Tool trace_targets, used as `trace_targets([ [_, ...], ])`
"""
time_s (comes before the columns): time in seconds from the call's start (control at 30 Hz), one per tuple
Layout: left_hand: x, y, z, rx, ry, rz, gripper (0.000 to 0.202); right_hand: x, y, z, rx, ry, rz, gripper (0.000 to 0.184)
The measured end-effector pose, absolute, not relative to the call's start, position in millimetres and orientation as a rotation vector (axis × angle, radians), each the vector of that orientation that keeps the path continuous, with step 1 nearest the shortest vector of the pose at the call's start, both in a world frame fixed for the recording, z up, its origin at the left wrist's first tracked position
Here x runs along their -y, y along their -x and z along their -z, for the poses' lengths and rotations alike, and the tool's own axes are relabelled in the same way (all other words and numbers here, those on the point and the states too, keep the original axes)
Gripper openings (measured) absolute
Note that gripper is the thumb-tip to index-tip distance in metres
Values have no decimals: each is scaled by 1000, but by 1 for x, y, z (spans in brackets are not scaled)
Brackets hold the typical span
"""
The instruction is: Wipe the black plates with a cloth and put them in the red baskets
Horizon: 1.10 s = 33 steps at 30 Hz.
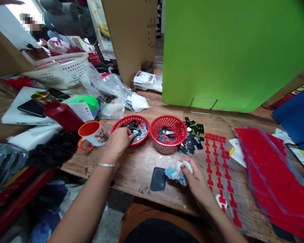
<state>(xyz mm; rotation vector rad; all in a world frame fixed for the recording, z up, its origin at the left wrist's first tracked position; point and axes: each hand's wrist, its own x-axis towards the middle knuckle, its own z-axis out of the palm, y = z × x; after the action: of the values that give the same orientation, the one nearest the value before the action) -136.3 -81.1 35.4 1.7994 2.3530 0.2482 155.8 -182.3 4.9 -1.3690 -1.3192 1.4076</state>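
My left hand (pixel 119 140) reaches into the left red basket (pixel 147 133), over a pile of small flat black and grey pieces (pixel 142 128). Its fingers curl down together among the pieces, and what they pinch, if anything, is hidden. Crumpled in my right hand (pixel 195 177) is a white and blue cloth (pixel 177 172), held just above the table. Beside the cloth lies a dark rounded-corner pad (pixel 158 179). The right red basket (pixel 168 143) holds more dark pieces with some red on them. Several loose black pieces (pixel 192 138) are heaped to its right.
Rows of red T-shaped pieces (pixel 219 165) lie on the wooden table (pixel 139 165), with red sheets (pixel 271 175) farther right. An orange and white mug (pixel 96 133) and a red bottle (pixel 60 113) stand left. A green board (pixel 233 54) rises behind a wire stand (pixel 203 105).
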Motion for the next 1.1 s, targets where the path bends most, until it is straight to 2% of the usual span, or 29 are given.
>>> trace_targets([
  [0.1,83,141,-38,-2357,-1731,-461,14,182,-157,-4,1388,1380,-1349,33],
  [0.17,89,137,-45,-2352,-1641,-749,15,183,-158,-1,1391,1359,-1337,33],
  [0.23,99,126,-51,-2192,-1450,-1075,21,183,-158,1,1369,1329,-1332,35],
  [0.3,113,104,-52,-1870,-1207,-1242,28,184,-154,-1,1366,1311,-1274,36],
  [0.47,147,33,-32,-1208,-849,-1073,34,184,-138,-12,1611,1237,-865,44],
  [0.57,158,8,-22,-1095,-785,-1019,29,180,-136,-13,1708,1162,-777,44],
  [0.63,161,1,-19,-1086,-794,-988,26,176,-139,-12,1686,1145,-775,38],
  [0.8,164,-6,-17,-1053,-808,-910,28,167,-147,-7,1440,1285,-930,11],
  [0.93,166,-9,-14,-1088,-836,-848,23,162,-148,0,1094,1348,-1207,28],
  [1.1,166,-6,-14,-1118,-938,-857,18,165,-156,1,1039,1067,-1678,37],
])
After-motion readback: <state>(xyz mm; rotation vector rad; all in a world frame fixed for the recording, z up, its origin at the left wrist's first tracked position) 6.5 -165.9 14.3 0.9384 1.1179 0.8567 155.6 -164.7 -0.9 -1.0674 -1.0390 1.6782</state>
